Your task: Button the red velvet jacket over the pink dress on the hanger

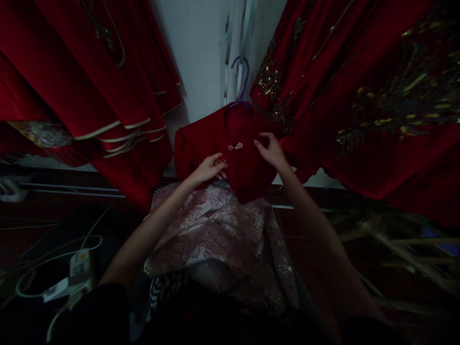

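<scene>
Red garment [251, 170], hem over patterned fabric [215, 225]: purple hanger [245, 82] already in. Left hand [206, 170]: fingers loosely curled at front; hold, and any fastening outstanding, untellable in gloom. Right hand [273, 152]: half-open, empty.

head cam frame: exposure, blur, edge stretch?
Head view: underexposed, bottom edge near black, red top short on fold detail. Head view: small glints on pink brocade fabric and gold embroidery. Head view: pale bars at lower right smeared; edges look stretched, likely wide-angle; power strip markings unreadable.
</scene>
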The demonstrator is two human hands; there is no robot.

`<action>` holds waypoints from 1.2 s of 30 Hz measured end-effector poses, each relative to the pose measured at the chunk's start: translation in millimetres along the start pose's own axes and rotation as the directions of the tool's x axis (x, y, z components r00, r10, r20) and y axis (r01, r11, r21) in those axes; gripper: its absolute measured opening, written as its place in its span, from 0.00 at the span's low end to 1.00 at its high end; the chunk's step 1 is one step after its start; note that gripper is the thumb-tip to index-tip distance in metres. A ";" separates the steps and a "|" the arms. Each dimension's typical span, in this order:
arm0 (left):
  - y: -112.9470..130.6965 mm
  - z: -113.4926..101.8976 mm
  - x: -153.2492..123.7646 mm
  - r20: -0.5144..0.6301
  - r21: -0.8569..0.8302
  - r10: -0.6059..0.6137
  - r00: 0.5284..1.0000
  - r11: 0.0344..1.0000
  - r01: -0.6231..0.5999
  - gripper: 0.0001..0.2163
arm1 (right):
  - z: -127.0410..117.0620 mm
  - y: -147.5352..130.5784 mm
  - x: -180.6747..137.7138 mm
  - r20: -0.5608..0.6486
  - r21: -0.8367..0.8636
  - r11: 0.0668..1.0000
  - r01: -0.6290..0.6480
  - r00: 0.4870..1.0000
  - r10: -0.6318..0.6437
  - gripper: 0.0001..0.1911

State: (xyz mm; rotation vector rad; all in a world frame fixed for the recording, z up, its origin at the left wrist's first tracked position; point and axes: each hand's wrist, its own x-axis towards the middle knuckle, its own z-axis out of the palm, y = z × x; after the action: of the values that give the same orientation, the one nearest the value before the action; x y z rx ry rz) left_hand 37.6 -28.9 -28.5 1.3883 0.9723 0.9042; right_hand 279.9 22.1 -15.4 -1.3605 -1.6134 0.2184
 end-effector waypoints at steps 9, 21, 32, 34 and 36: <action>-18.9 -17.7 -4.0 -0.201 0.008 0.082 0.976 0.997 -0.082 0.14 | 19.7 -80.4 -57.0 0.481 0.226 0.973 -0.033 0.873 -0.082 0.13; -32.7 -33.8 -7.1 -0.296 0.180 0.267 0.917 0.959 -0.221 0.14 | 45.4 -81.7 -71.3 0.376 0.203 0.978 0.044 0.919 -0.120 0.07; -50.5 -39.0 -13.1 -0.206 0.891 0.627 0.751 0.438 -0.120 0.15 | 37.4 -68.7 -61.2 0.256 0.272 0.962 -0.008 0.964 -0.064 0.10; -52.7 -41.0 -10.6 -0.231 0.881 0.617 0.752 0.460 -0.106 0.14 | 38.0 -68.5 -61.7 0.260 0.300 0.954 -0.012 0.963 -0.069 0.10; -57.5 -42.9 -8.6 -0.286 0.841 0.584 0.760 0.533 -0.093 0.16 | 38.8 -70.1 -63.0 0.273 0.327 0.945 -0.020 0.959 -0.074 0.09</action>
State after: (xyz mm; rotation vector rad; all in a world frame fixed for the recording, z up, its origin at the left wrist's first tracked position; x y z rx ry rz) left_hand -8.3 -21.6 -83.8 2.2278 1.7137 1.3057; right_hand 198.4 -38.6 -22.9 -1.0833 -1.7356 0.6607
